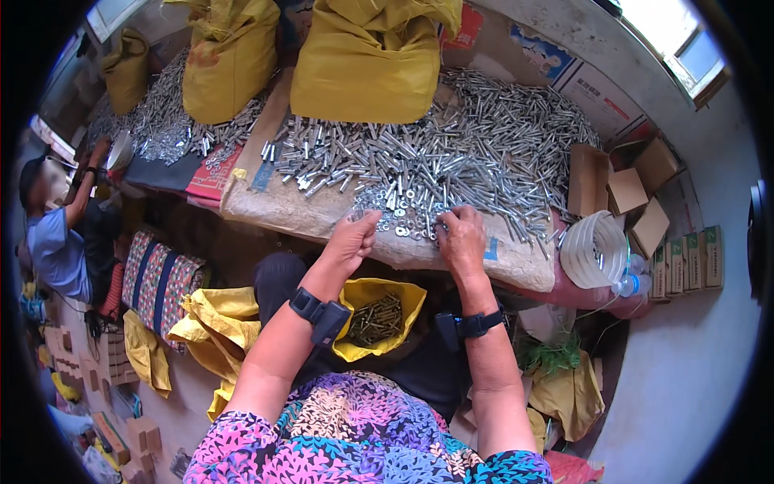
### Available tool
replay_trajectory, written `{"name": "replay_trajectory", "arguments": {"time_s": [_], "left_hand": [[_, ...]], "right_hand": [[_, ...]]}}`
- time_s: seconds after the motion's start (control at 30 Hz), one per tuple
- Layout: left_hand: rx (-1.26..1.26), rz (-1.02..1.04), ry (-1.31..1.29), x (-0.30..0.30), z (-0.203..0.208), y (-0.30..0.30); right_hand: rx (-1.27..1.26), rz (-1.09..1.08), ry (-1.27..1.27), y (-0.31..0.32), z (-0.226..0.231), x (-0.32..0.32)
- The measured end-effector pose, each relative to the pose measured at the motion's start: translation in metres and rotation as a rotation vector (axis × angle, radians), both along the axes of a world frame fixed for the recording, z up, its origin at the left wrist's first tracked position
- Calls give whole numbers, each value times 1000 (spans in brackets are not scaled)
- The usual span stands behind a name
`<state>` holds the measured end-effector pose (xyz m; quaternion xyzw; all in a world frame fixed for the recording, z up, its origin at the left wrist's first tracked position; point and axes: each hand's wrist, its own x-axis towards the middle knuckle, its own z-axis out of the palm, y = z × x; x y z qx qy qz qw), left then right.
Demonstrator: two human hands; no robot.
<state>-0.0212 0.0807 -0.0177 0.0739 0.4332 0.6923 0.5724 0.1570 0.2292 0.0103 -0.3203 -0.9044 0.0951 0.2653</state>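
Note:
At the near edge of the work table [274, 202], both my hands hover over a patch of small flat washers [403, 219]. My left hand [353, 239] is closed at the left side of the patch, thumb and fingers pinched together. Whatever it pinches is too small to name. My right hand [463, 242] lies at the right side, its fingers curled down among the washers, and what they grip is hidden. Just behind the washers spreads a big heap of silvery metal tubes or bolts [500, 153]. Below my hands, an open yellow bag [413, 300] holds brass-coloured bolt-like pieces [377, 320].
Full yellow sacks [363, 73] stand on the table's far side. To the right are a whitish plastic bucket [592, 250], a plastic bottle [631, 285] and open cardboard boxes [627, 191]. Another person [60, 234] works at the far left, beside a patterned cushion [165, 282].

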Motion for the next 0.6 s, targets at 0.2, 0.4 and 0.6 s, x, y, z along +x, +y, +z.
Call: {"name": "replay_trajectory", "arguments": {"time_s": [0.2, 0.4, 0.6], "left_hand": [[-230, 213, 1017, -11, 13, 36], [-436, 54, 1627, -16, 26, 62], [-454, 19, 1762, -15, 21, 57]], "right_hand": [[2, 10, 96, 2, -3, -6], [-125, 91, 256, 3, -3, -8], [-239, 152, 369, -8, 9, -7]]}}
